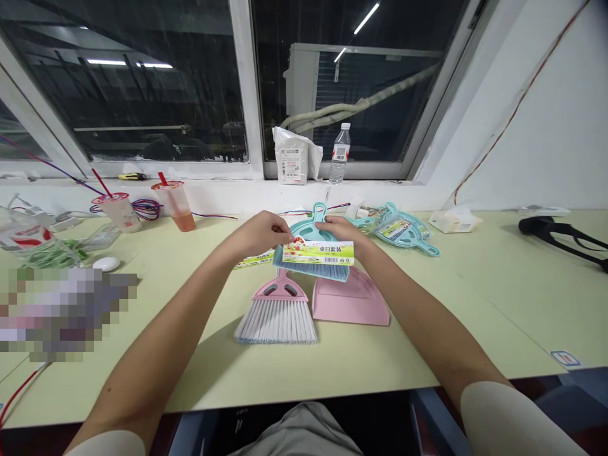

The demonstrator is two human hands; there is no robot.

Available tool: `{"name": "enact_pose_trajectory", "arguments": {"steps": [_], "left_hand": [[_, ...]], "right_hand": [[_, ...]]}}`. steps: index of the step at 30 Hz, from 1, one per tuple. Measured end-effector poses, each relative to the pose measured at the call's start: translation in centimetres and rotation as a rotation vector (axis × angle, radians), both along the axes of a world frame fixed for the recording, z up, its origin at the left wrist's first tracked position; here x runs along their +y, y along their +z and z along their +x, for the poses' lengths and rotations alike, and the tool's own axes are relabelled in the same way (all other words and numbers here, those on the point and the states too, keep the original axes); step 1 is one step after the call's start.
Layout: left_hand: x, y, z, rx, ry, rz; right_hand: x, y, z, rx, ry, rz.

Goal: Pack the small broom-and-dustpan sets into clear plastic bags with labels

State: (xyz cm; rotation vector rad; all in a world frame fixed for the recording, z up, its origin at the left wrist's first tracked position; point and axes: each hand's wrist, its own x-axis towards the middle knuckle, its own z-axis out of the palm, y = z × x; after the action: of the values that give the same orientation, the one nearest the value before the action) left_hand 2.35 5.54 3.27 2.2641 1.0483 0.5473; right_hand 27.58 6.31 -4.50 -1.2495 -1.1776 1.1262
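Observation:
My right hand (342,229) grips a teal hand brush and dustpan set (308,228) near its handle, holding it above the table. Across the set's front lies a printed cardboard label (318,251), and my left hand (266,230) pinches its upper left corner. Grey-blue bristles show below the label. On the table beneath lie a pink hand brush (280,310) with white bristles and, to its right, a pink dustpan (351,301). Another label (254,260) lies partly hidden behind the held set.
More teal sets (403,231) lie at the back right, near a tissue pack (455,220) and a black strapped item (560,231). Two drink cups (178,209) with straws, cables and a white disc (106,263) are on the left. A water bottle (340,155) stands on the sill.

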Motion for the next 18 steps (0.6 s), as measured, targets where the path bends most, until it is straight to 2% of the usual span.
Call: {"name": "enact_pose_trajectory", "arguments": {"steps": [4,10,18], "left_hand": [[0.7,-1.6,1.0,0.028,0.072,0.105],[1.6,-1.9,0.2,0.116,0.132,0.111],[1.5,-2.3,0.6,0.175,0.154,0.143]], "right_hand": [[-0.1,-0.1,-0.6,0.051,0.037,-0.093],[-0.3,-0.3,-1.1,0.082,0.049,-0.128],[-0.3,-0.5,-1.2,0.103,0.077,-0.147]]}}
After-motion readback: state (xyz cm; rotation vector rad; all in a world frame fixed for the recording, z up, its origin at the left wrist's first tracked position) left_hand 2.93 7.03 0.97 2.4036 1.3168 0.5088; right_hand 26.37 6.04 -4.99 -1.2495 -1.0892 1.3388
